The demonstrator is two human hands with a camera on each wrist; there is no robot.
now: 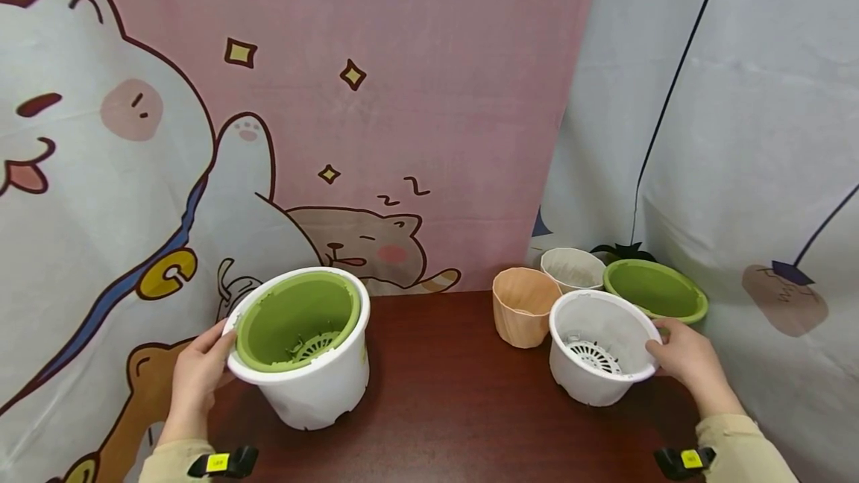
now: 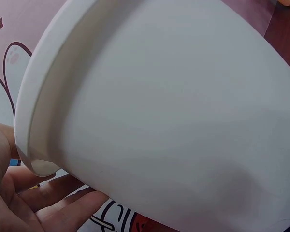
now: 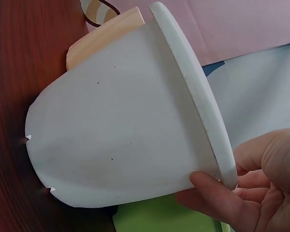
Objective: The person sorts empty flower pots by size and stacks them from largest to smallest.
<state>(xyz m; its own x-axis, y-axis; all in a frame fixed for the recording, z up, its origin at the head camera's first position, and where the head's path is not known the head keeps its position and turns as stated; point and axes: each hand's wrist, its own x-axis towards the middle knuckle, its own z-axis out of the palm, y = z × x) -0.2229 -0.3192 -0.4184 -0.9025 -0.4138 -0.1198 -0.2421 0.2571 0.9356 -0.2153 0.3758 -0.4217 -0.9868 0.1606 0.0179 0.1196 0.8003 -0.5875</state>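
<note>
A large white flower pot (image 1: pixel 322 392) stands at the left with a green pot (image 1: pixel 302 311) nested inside it. My left hand (image 1: pixel 198 375) grips the white pot's rim at its left side, thumb on top and fingers beneath, as the left wrist view shows too. Toward the right, a smaller white pot (image 1: pixel 584 379) with a slotted bottom is pinched at its right rim by my right hand (image 1: pixel 691 360). In the right wrist view that white pot (image 3: pixel 121 121) tilts across the picture, the thumb and fingers on either side of its rim.
Behind the smaller white pot stand a peach pot (image 1: pixel 520 319), a cream pot (image 1: pixel 570 268) and a green pot (image 1: pixel 661 285), close together. Cartoon-printed cloth (image 1: pixel 429 95) hangs at the back and sides of the dark red table (image 1: pixel 436 408).
</note>
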